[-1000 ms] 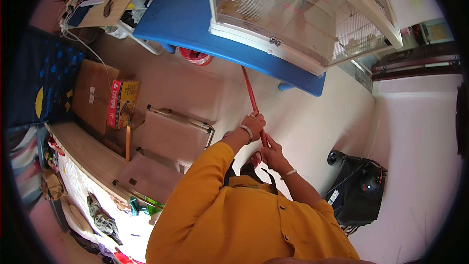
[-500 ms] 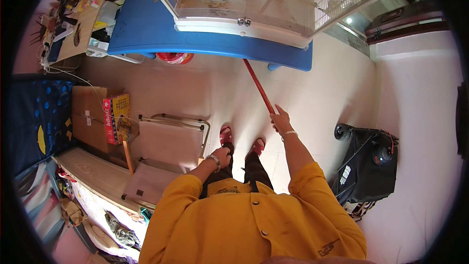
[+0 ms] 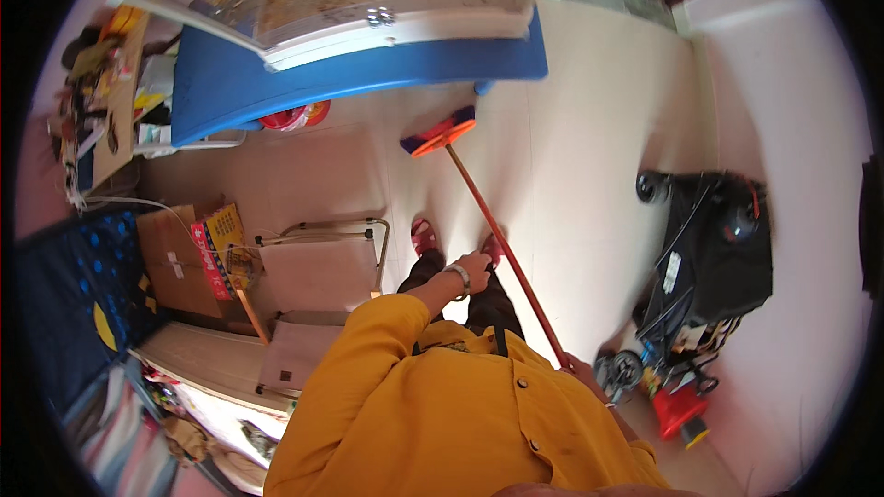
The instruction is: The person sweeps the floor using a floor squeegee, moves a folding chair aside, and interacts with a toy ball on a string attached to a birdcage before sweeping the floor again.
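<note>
A broom [image 3: 488,202] slants across the floor in front of me, with a reddish-brown handle, an orange head and dark purple bristles. My right hand [image 3: 580,374] is closed round the handle's near end, low at my right side and partly hidden by my sleeve. In front of my waist, my left hand [image 3: 473,271] is curled closed, just left of the handle and apart from it. Whether anything is inside its fingers is hidden. The broom head rests on the tiles, short of the blue table [image 3: 368,78].
A white-framed cage [image 3: 414,29] stands on the blue table, with a red basin [image 3: 299,116] below. To the left are a folding chair [image 3: 322,262] and cardboard boxes [image 3: 170,258]. A black folded cart [image 3: 714,258] and a red object [image 3: 680,410] lie along the right wall.
My right hand has drawn back to my side, pulling the broom head out from under the table. My left hand has moved right and forward, still closed. The view has shifted.
</note>
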The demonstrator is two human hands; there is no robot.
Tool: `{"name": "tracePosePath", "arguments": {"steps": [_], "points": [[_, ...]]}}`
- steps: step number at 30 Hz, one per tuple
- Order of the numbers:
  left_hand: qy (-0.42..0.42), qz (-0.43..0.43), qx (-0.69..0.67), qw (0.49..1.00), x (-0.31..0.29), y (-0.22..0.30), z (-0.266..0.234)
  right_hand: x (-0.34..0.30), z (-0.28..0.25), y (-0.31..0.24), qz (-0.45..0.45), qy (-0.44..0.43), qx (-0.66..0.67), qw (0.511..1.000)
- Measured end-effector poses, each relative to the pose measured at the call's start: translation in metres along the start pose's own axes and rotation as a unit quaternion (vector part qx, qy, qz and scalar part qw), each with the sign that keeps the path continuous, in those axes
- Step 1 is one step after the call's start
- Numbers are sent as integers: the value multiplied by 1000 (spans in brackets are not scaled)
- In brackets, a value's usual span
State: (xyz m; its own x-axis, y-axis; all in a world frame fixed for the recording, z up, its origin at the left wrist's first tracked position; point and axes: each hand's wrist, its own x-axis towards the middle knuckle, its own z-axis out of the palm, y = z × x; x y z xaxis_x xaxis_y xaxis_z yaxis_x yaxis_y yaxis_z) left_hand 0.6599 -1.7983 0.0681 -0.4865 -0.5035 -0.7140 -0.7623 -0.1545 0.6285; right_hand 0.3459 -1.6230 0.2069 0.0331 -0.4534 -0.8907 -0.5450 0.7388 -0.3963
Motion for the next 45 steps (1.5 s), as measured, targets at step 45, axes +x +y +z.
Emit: {"name": "tracePosePath", "arguments": {"steps": [45], "points": [[64,-113,559,819,201,-147,-160,406,116,-159,-301,-20,142,943]]}}
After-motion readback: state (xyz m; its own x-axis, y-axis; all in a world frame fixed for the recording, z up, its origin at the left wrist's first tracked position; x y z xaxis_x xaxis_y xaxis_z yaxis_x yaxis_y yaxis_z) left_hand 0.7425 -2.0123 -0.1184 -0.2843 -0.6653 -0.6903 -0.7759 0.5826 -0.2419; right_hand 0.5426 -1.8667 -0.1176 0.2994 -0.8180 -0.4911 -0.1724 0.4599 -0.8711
